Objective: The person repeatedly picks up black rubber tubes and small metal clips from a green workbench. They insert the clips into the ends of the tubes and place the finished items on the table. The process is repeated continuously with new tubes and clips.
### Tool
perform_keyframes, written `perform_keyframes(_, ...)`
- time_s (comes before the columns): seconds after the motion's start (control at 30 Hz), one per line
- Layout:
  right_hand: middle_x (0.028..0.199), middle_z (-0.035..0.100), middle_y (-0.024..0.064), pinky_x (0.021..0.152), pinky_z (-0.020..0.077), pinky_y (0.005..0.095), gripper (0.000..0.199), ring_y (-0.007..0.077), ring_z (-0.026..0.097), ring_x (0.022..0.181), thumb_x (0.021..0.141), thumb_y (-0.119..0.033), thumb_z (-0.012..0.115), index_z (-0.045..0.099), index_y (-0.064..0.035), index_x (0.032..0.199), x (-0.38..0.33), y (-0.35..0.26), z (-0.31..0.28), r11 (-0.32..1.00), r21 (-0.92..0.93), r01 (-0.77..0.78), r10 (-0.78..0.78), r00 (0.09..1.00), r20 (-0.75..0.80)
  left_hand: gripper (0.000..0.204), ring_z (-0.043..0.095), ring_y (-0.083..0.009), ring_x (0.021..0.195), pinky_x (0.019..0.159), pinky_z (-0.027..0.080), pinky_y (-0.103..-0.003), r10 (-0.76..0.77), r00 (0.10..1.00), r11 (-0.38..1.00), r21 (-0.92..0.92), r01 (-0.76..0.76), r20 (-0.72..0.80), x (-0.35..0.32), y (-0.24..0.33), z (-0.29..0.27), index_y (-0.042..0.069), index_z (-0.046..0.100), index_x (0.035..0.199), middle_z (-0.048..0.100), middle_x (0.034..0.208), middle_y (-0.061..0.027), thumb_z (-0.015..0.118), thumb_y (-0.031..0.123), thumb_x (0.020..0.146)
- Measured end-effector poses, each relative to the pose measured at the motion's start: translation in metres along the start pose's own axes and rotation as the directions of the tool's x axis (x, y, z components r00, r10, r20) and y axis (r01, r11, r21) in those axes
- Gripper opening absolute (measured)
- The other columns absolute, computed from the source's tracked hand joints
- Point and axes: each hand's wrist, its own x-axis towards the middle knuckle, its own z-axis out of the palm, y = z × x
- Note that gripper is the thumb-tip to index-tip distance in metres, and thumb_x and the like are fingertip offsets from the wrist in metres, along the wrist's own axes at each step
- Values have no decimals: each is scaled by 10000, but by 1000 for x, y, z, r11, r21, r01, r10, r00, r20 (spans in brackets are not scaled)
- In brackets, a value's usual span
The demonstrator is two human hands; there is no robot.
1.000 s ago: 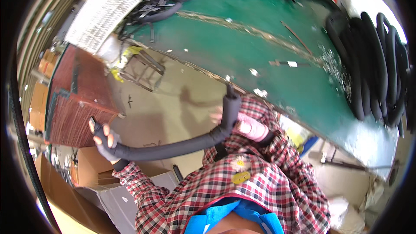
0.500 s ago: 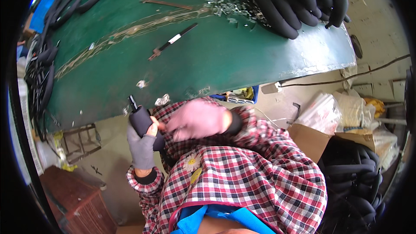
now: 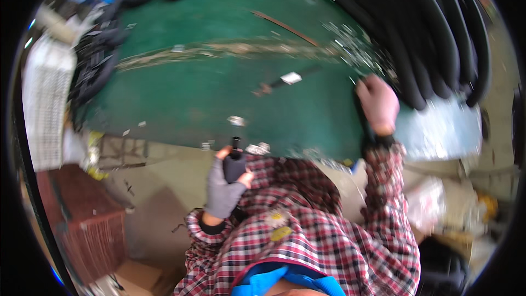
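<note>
A left hand grips a black tube as the right hand, its grip unclear, is near scattered silvery pieces.

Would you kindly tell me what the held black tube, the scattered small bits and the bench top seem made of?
Held black tube: probably foam, its rounded body matte. Small bits: perhaps metal, glinting brightly, though blurred. Bench top: perhaps painted, green, shiny toward the right.
</note>
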Motion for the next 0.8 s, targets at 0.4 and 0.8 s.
perform_keyframes(0.4,902,673,-6,676,512,214,254,79,632,739,1027,-303,638,600,-69,1121,-153,-99,113,300,639,-708,-823,146,548,585,657,-196,957,874,542,-332,214,973,945,273,-183,-90,-26,3,-3,25,490,1357,660,1079,-118,750,67,835)
perform_keyframes(0.8,1078,686,30,843,519,289,402,124,643,932,1022,-364,636,622,-33,1249,-190,-98,133,78,611,-788,-595,454,663,588,643,-164,928,857,541,-323,264,922,925,347,-157,-284,-4,-13,9,1,549,1282,640,1055,-74,793,49,750)
